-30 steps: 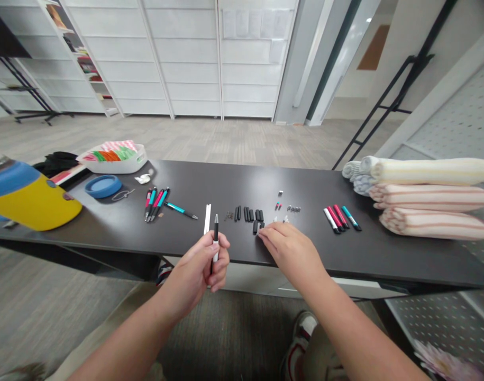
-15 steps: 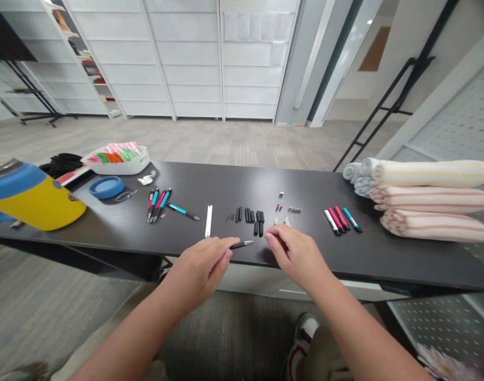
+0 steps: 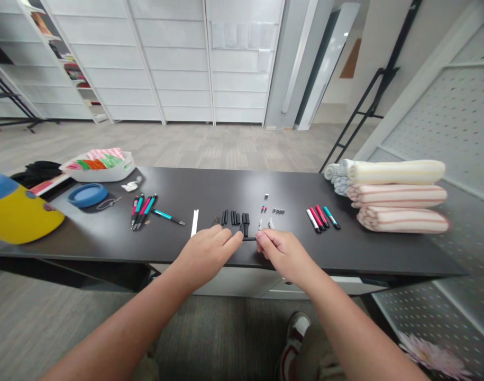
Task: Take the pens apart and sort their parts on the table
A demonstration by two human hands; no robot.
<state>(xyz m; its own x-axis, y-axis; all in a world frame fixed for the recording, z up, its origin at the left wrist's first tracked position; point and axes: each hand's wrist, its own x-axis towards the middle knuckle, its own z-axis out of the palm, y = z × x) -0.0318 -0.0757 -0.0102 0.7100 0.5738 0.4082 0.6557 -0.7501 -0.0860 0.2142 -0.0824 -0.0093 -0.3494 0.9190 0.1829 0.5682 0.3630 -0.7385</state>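
Between my two hands runs a thin black pen piece, level and low over the front of the dark table. My left hand is closed on its left end, fingers wrapped down so that end is hidden. The thumb and fingers of my right hand pinch the other end, covering its tip. Just beyond lie several short black pen grips, small dark springs, clear plastic bits, silver parts and tiny red and blue pieces. Thin white sticks lie beside my left hand.
To the left are assembled pens, one separate teal pen, a blue lid, a white basket and a yellow-blue container. Coloured pen barrels and rolled towels lie to the right.
My right hand has moved left and closed on the pen piece's silver-tipped end, which was exposed before. My left hand still holds the other end. The view has shifted rightward.
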